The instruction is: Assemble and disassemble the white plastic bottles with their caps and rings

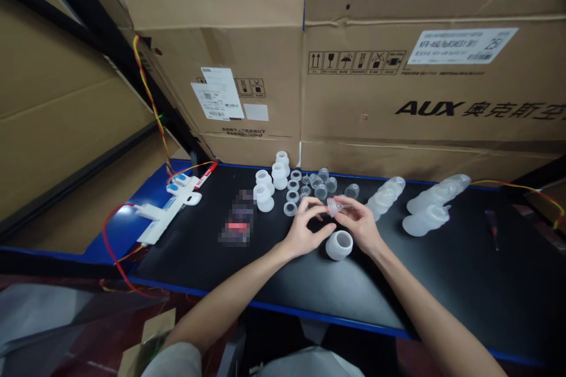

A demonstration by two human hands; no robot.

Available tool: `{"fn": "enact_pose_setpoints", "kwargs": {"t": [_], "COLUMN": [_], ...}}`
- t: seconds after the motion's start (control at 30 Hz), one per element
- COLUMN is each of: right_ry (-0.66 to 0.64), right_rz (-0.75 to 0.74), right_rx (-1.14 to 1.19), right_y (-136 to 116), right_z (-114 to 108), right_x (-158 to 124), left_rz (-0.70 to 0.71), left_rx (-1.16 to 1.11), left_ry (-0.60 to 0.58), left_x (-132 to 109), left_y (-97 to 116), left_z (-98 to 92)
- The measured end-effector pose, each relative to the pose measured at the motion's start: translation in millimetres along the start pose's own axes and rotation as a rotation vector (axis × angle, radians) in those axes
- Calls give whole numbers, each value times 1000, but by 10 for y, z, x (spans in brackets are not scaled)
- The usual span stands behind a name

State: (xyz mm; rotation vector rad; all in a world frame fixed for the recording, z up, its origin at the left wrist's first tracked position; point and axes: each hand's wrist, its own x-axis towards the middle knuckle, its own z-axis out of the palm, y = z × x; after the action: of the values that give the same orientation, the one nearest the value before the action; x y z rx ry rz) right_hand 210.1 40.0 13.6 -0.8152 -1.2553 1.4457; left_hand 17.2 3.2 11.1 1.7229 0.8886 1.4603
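Between both hands is a small clear, ribbed silicone piece that looks like a baby bottle nipple (333, 207). My left hand (305, 230) has its fingertips at the wide end, with the thumb stretched toward it. My right hand (360, 227) pinches the narrower end; part of the piece is hidden by those fingers. Directly below, an open-mouthed white bottle body (338, 250) stands upright on the black table, apart from the hands. Just beyond my hands lie several translucent domed caps (321, 191) and white collar rings (290, 208).
More white bottle bodies (264, 199) stand at the back left. Rows of frosted bottles (384, 197) lie to the right, near a screwdriver (492, 228). A power strip (165, 215) with cables and a red marker (206, 175) are at left. Large cardboard boxes (354, 118) wall the back.
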Motion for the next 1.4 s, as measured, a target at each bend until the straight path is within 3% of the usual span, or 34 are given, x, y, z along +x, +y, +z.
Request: {"fn": "enact_pose_setpoints", "kwargs": {"t": [0.1, 0.27, 0.57, 0.77, 0.9, 1.0, 1.1, 1.23, 1.3, 1.4], "right_ry": [-35, -56, -116, -50, -101, -216, -337, -330, -316, -355], "right_rz": [22, 17, 27, -100, -192, -205, -165, -161, -155, -158], "right_rx": [3, -32, -83, -132, -236, -337, -415, -397, -399, -392], "right_y": [-20, -42, -39, -400, -662, -769, -805, -791, -785, -776], "right_z": [-11, -28, -23, -8, -63, -151, -219, -231, -213, -191], "right_x": [-8, -26, 8, -105, -210, -220, -198, -184, -193, -226], "left_rz": [-51, -104, -137, -31, 20, -88, -201, -257, -332, -563], "left_rx": [13, -4, 5, -76, -77, 46, -32, -141, -198, -427], "left_ry": [-137, -250, -294, -293, -406, -390, -257, -130, -196, -355], "left_x": [-30, -66, -48, -64, -151, -217, -220, -111, -57, -56], "left_y": [3, -28, -125, 14, 68, 58, 57, 109, 132, 102], "left_z": [-47, -61, -57, -27, -4, 93, 169, 73, -24, -118]}}
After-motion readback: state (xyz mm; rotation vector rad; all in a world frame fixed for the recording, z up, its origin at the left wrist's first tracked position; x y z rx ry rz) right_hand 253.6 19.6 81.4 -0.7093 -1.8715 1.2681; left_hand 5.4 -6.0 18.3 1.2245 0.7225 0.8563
